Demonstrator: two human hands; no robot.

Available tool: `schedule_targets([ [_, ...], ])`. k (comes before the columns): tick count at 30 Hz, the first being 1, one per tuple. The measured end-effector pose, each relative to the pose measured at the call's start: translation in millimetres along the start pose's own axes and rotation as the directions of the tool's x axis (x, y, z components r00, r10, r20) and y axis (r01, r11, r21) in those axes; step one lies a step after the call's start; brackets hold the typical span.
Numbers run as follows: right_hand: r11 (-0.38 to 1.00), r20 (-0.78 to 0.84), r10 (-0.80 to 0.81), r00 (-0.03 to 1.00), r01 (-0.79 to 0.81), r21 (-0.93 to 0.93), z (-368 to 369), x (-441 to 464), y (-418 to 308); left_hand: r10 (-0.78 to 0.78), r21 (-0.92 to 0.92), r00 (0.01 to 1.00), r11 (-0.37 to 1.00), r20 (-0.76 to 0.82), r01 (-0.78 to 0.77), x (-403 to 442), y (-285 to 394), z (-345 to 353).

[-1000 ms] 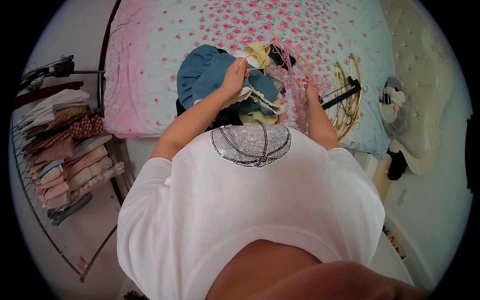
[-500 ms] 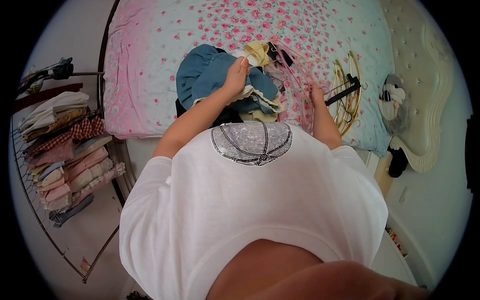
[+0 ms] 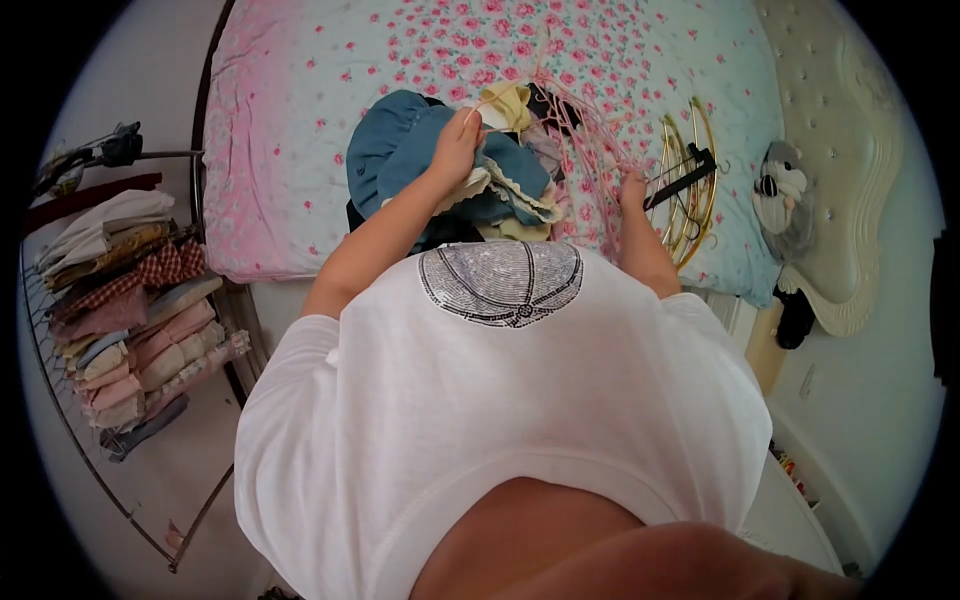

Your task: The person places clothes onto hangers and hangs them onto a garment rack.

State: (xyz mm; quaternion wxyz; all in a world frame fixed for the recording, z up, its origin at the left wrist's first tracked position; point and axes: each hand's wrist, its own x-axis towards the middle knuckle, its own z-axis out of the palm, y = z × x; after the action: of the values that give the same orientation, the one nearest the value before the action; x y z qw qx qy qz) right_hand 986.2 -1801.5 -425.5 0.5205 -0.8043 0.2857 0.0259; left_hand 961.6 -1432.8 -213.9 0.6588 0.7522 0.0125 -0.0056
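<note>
Over a teal-blue garment (image 3: 395,140) with a cream lace edge, my left hand (image 3: 457,148) is closed, pinching the end of a thin pink hanger (image 3: 508,89). My right hand (image 3: 632,188) is closed at the right side of a tangle of pink hangers (image 3: 592,150), its fingers partly hidden among them. Between my hands lie a pale yellow garment (image 3: 510,104) and some black and pale pink cloth. Just right of my right hand is a black hanger (image 3: 682,178), lying across several gold hangers (image 3: 708,200).
All this rests on a bed with a floral cover (image 3: 270,190). To the left a metal rack (image 3: 95,465) carries many hanging clothes (image 3: 150,330). A tufted headboard (image 3: 845,190) and a grey plush toy (image 3: 787,200) are on the right.
The pink hanger between my hands has swung, and its hook now points up and away from me. My left hand has shifted slightly left. My right hand stays at the hangers.
</note>
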Motion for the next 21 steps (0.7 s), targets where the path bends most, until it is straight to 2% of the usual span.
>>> schedule_targets([
  [2, 0.994, -0.031, -0.083, 0.996, 0.081, -0.079, 6, -2, -4, -0.049, 0.020, 0.998, 0.999, 0.025, 0.048, -7, 16, -10],
  [3, 0.987, -0.031, -0.122, 0.992, 0.118, -0.112, 5, -27, -36, -0.075, 0.032, 0.996, 0.997, 0.037, 0.074, -10, 23, -15],
  [6, 0.997, -0.050, -0.069, 0.996, 0.067, -0.035, 19, -26, -34, -0.034, 0.195, 0.996, 0.981, 0.087, 0.016, -14, 31, -26],
  [7, 1.000, -0.059, -0.021, 0.998, 0.022, 0.020, 25, -22, -30, -0.027, 0.160, 0.995, 0.987, 0.094, 0.011, -16, 26, -25],
  [9, 1.000, -0.004, -0.008, 1.000, 0.008, 0.000, 23, -20, -31, -0.013, 0.084, 0.994, 0.996, 0.112, 0.003, -21, 13, -15],
  [12, 0.997, 0.030, -0.030, 0.999, 0.032, -0.075, 14, -22, -48, -0.050, 0.102, 0.998, 0.994, 0.040, 0.046, -22, 14, -9],
  [13, 0.993, 0.034, -0.044, 0.998, 0.047, -0.107, 12, -23, -52, -0.018, 0.106, 1.000, 0.994, 0.013, 0.016, -20, 12, -8],
  [15, 0.999, 0.120, 0.032, 0.992, -0.032, 0.000, 12, -11, -45, 0.042, 0.113, 0.998, 0.993, -0.036, -0.038, -13, 6, -6],
  [16, 0.996, 0.165, 0.066, 0.984, -0.076, 0.053, 15, 1, -34, 0.042, 0.109, 0.999, 0.993, -0.016, -0.040, -10, 1, -4],
  [19, 0.995, 0.050, -0.086, 0.995, 0.084, 0.046, 44, 54, 30, 0.045, 0.072, 0.997, 0.996, 0.056, -0.049, 3, -17, 5],
  [21, 0.996, 0.205, -0.019, 0.978, 0.037, -0.085, 42, 44, 12, 0.045, 0.017, 0.992, 0.999, 0.116, -0.047, 12, -26, 11],
])
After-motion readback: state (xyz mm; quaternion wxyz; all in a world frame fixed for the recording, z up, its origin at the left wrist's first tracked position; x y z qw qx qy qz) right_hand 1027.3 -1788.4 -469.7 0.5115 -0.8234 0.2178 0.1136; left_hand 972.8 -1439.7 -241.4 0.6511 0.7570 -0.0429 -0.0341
